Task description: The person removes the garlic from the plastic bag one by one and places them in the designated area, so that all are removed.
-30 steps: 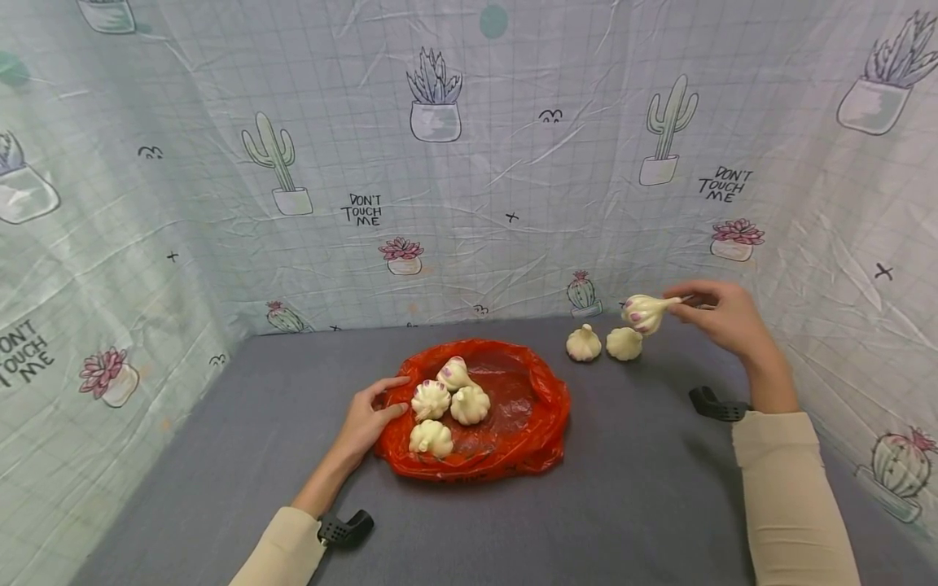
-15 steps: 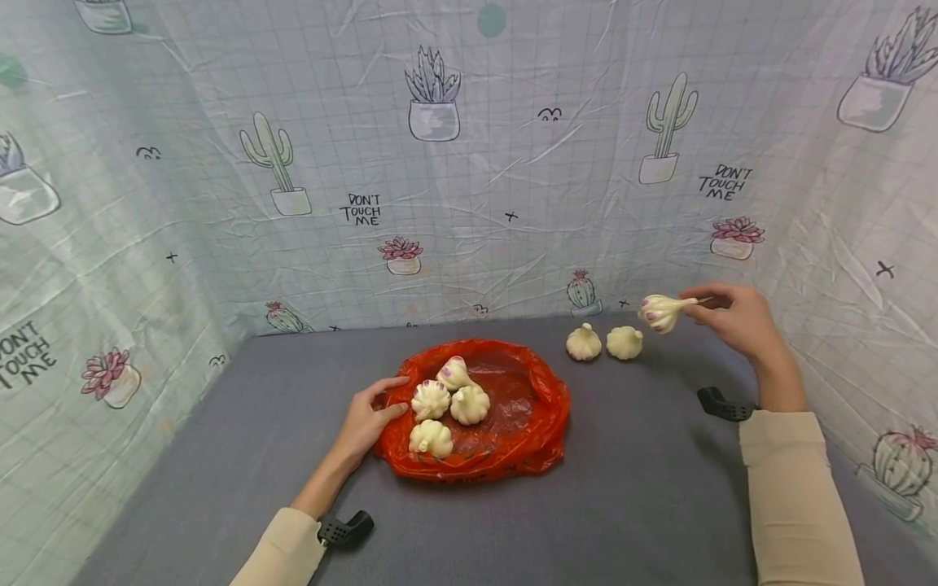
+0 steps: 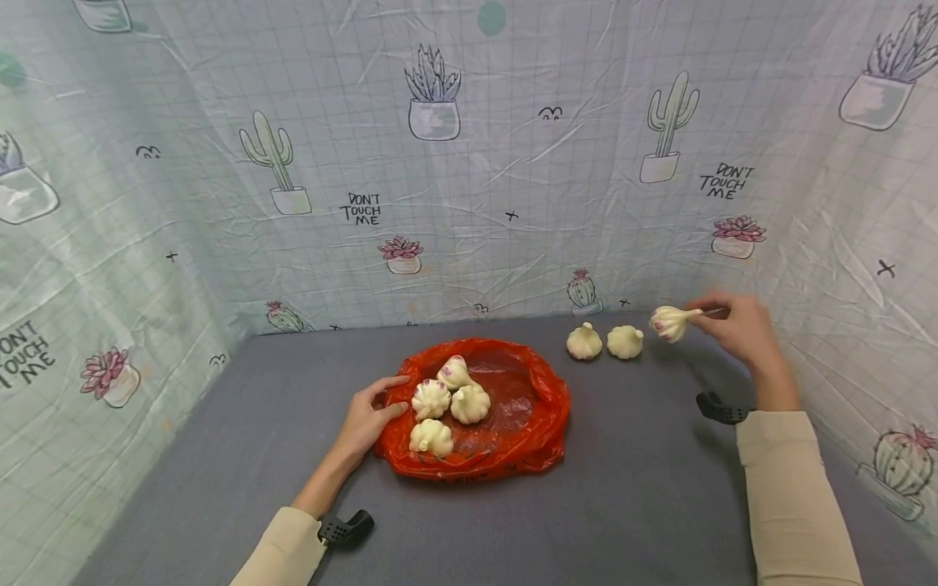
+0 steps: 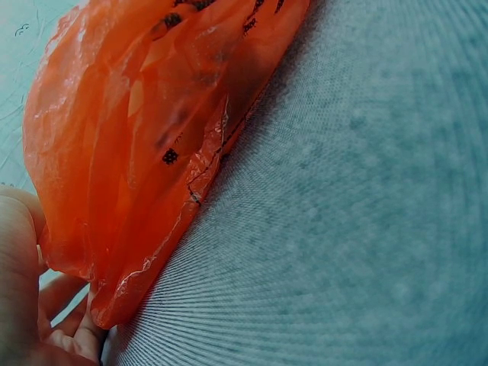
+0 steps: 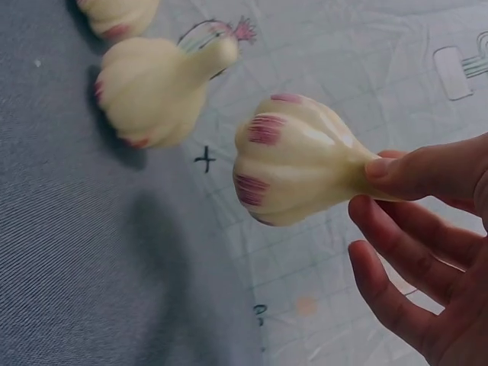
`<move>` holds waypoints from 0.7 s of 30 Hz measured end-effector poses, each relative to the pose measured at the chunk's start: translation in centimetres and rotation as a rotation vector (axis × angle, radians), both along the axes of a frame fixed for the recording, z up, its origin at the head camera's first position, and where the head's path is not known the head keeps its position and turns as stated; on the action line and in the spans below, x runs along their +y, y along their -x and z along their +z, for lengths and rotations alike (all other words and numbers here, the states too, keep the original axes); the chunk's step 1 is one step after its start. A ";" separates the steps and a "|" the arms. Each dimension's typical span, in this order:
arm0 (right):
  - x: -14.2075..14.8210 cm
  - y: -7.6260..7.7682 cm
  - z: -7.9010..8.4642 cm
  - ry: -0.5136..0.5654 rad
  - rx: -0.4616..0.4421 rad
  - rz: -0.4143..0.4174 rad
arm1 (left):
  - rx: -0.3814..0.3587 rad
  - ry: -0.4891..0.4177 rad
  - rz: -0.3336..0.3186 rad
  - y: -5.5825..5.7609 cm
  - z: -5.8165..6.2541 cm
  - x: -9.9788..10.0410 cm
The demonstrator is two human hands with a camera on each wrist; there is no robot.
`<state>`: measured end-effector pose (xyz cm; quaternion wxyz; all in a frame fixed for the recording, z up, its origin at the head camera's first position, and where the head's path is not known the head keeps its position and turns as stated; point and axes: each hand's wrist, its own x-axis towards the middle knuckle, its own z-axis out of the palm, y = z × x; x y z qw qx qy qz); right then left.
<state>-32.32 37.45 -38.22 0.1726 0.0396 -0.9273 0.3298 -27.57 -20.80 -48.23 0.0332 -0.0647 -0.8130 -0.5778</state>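
Note:
My right hand (image 3: 740,327) pinches the stem of a garlic bulb (image 3: 670,323) between thumb and fingers. The right wrist view shows this bulb (image 5: 293,162) held above the table surface, purple marks on its base, its shadow below. To its left, two more garlic bulbs stand on the table, the near one (image 3: 624,342) and the farther one (image 3: 584,342). My left hand (image 3: 370,419) holds the left rim of an open red plastic bag (image 3: 551,399). Several garlic bulbs (image 3: 469,404) lie in the bag's left half. In the left wrist view the bag (image 4: 145,152) partly hides the fingers.
A dark grey cloth covers the table (image 3: 630,513). Behind and on both sides hangs a pale curtain (image 3: 498,171) printed with potted cacti and lettering. Each wrist wears a black camera mount, the left one (image 3: 346,529) and the right one (image 3: 721,407).
My right hand has carried the garlic bulb rightward, away from above the two standing bulbs, and then lowered it slightly. The left hand and the bag have stayed in place.

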 end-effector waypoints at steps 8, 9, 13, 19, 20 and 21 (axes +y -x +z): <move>0.2 0.4 -1.3 0.000 -0.046 -0.012 | -0.005 -0.011 0.003 0.0 0.0 0.0; 0.2 0.5 -1.4 -0.003 -0.044 -0.011 | -0.005 -0.011 0.005 0.0 0.0 0.0; 0.1 0.8 -1.8 -0.030 -0.026 -0.018 | 0.005 -0.011 0.003 0.0 0.1 0.0; -0.2 1.2 -2.4 -0.063 -0.026 -0.042 | 0.009 -0.010 -0.002 0.0 0.0 0.0; -0.2 1.2 -2.5 -0.064 -0.030 -0.045 | 0.008 -0.010 -0.002 0.0 0.0 0.0; -0.3 1.3 -2.6 -0.065 -0.035 -0.048 | 0.008 -0.008 -0.001 0.0 0.0 0.0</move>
